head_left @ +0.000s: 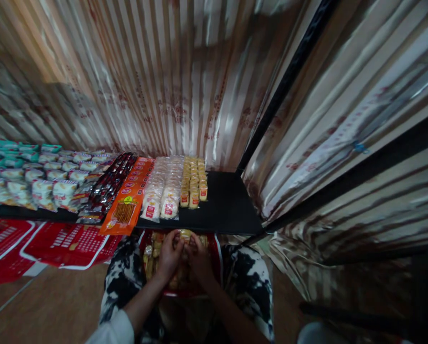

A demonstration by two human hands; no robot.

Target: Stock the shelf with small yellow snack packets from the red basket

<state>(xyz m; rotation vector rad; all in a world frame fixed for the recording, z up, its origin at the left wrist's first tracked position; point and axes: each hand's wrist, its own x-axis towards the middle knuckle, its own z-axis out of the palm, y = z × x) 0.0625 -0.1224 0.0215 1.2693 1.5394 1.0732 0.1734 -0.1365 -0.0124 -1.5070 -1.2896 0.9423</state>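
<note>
Between my knees sits a red bag (219,267) with its mouth open, filled with small yellow wrapped snacks (150,263). Above it, my left hand (170,255) and my right hand (198,258) come together, fingers closed around a yellow snack packet (184,233). Only the packet's upper part shows; the fingers cover the rest. Just beyond my hands, on a black shelf (228,205), stand rows of similar yellow snack packets (194,181). Left of those are clear-wrapped white packets (164,186).
An orange snack bag (128,196), dark red packets (108,186), white packets (44,188) and teal packets (6,155) line the shelf leftward. Red bags (70,243) hang or lie below its front edge. Black posts (289,81) and striped sheeting (156,71) enclose the shelf's back and right.
</note>
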